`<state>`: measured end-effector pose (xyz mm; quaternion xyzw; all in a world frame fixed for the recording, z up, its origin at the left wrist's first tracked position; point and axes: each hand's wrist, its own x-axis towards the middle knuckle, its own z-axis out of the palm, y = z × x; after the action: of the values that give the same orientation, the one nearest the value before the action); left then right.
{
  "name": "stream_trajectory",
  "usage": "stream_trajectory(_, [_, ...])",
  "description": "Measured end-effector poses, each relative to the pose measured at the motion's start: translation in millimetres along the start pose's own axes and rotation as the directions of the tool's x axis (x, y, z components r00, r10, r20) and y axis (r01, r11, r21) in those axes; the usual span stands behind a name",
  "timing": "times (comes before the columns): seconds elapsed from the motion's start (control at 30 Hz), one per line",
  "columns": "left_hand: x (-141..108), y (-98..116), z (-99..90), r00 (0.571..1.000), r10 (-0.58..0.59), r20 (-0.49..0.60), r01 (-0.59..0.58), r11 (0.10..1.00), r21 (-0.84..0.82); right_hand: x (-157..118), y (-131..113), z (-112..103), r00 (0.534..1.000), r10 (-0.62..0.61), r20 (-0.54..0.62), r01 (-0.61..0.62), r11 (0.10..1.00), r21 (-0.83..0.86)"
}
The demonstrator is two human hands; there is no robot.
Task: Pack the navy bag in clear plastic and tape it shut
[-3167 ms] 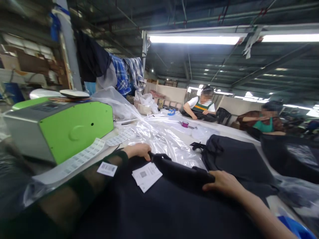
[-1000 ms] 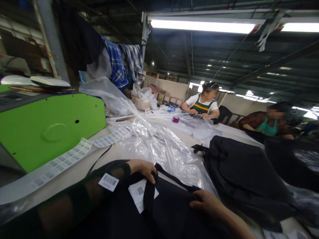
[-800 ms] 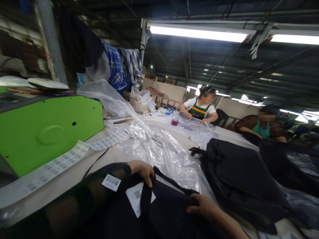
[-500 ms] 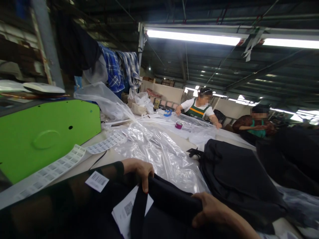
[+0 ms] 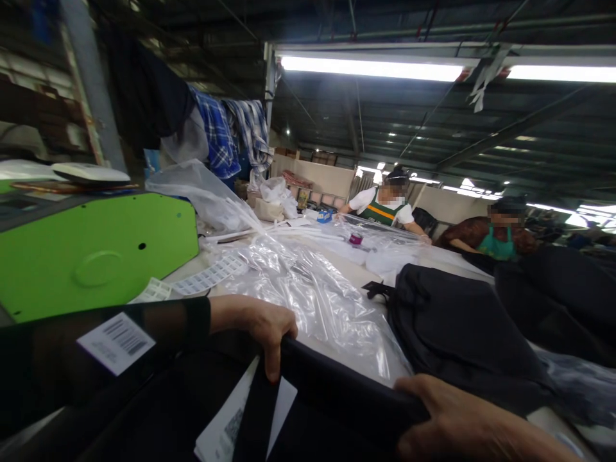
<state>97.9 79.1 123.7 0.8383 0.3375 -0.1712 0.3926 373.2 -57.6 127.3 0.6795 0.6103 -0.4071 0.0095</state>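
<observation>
Low in the view, a black bag [image 5: 337,378] of soft fabric lies under both my hands. My left hand [image 5: 267,327] is closed on its top edge, the thumb pressing down a black strap [image 5: 255,410]. Behind that strap stick out white paper tags [image 5: 219,420], one with a printed code. My right hand [image 5: 447,417] grips the same edge farther right, thumb on the near side and fingers over the far side. The bag's lower part is cut off by the frame. A white barcode label [image 5: 117,343] is on my dark left sleeve.
Clear plastic bags [image 5: 308,289] cover the table beyond my hands. Another black bag [image 5: 452,327] lies at right. A green machine [image 5: 96,256] stands at left beside a label strip [image 5: 209,273]. A purple tape roll [image 5: 355,239] and two co-workers [image 5: 385,205] are farther back.
My right hand has shifted right, so my hands are farther apart along the bag's edge. My left forearm has come up, covering more of the label strip. The far-right co-worker's hands have lowered.
</observation>
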Motion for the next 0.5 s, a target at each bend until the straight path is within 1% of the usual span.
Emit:
stream_trajectory(0.1, [-6.0,1.3,1.9,1.000,0.021,0.022,-0.020,0.999,-0.040,-0.5,-5.5,-3.0,0.995,0.035,0.089,-0.040,0.998,0.050])
stream_trajectory(0.13, [-10.8,2.8,1.9,0.999,0.037,0.017,-0.036,0.997,-0.068,-3.9,-10.3,-4.3,0.995,0.037,0.089,-0.040,0.998,0.041])
stream_trajectory(0.23, [-32.7,10.4,-1.9,0.998,0.061,0.025,-0.057,0.988,-0.142,-24.7,-29.1,-12.3,0.989,0.109,0.099,-0.103,0.992,-0.070])
stream_trajectory(0.3, [-43.7,13.8,-6.9,0.992,0.067,0.108,-0.045,0.980,-0.196,-35.4,-37.3,-19.9,0.980,0.154,0.128,-0.137,0.982,-0.131])
stream_trajectory(0.33, [-44.5,13.4,-8.9,0.984,0.067,0.167,-0.025,0.970,-0.243,-35.2,-37.8,-22.5,0.977,0.153,0.150,-0.135,0.983,-0.125])
stream_trajectory(0.37, [-41.2,11.0,-10.0,0.974,0.065,0.218,0.003,0.955,-0.296,-29.6,-35.2,-23.4,0.975,0.138,0.171,-0.125,0.988,-0.086])
stream_trajectory(0.4, [-33.5,6.6,-9.9,0.967,0.055,0.249,0.034,0.940,-0.340,-18.4,-29.9,-22.0,0.978,0.103,0.183,-0.100,0.995,-0.022])
stream_trajectory(0.43, [-21.8,0.6,-8.6,0.965,0.035,0.262,0.066,0.928,-0.367,-2.3,-22.0,-18.3,0.977,0.075,0.198,-0.088,0.994,0.059])
stream_trajectory(0.47, [-7.1,-6.5,-6.2,0.968,0.000,0.251,0.096,0.924,-0.369,17.5,-12.4,-12.8,0.972,0.048,0.229,-0.088,0.982,0.168])
stream_trajectory(0.5, [9.4,-13.9,-3.2,0.972,-0.039,0.232,0.119,0.932,-0.344,39.3,-1.9,-6.2,0.966,0.007,0.259,-0.070,0.969,0.235])
